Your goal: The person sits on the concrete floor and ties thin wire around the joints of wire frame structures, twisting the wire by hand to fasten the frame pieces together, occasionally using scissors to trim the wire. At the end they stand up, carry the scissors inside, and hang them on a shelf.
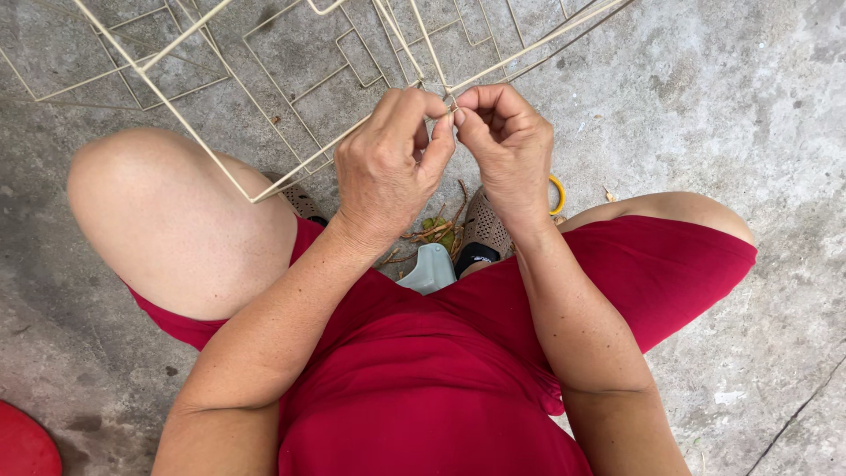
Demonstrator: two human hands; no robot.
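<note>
— Seeing what up there?

— Looking down at two hands, close together over the knees. Left hand (388, 163) curling into a loose fist. Right hand (504, 145) curling too, fingertips nearly touching the left ones.

— Holding anything?

— Pinching, both of them. Squeezing a spot on the thin pale wire frame (264, 97) where several rods are meeting. Something tiny maybe sitting between the fingertips, but too small to tell.

— Frame lying where?

— Stretching up and away from the hands, mostly to the left, spreading out over the grey concrete floor (705, 97). One long rod running slantwise from far top left, going down over the left knee, then climbing back up to the pinch. More rods fanning off to the top right.

— Which hand sitting nearer to the joint?

— About the same, really. Meeting right at it, left thumb and right fingers pressing from two sides.

— Anything else down there?

— Wearing red clothes. A brown sandal (483, 231) poking out under the right hand. A pale green plastic thing (428, 269) lying beside it, and some dry twiggy scraps (436, 225). A bit of yellow ring (558, 194) peeking out behind the right wrist. A red round thing (25, 442) showing in the bottom left corner.
</note>
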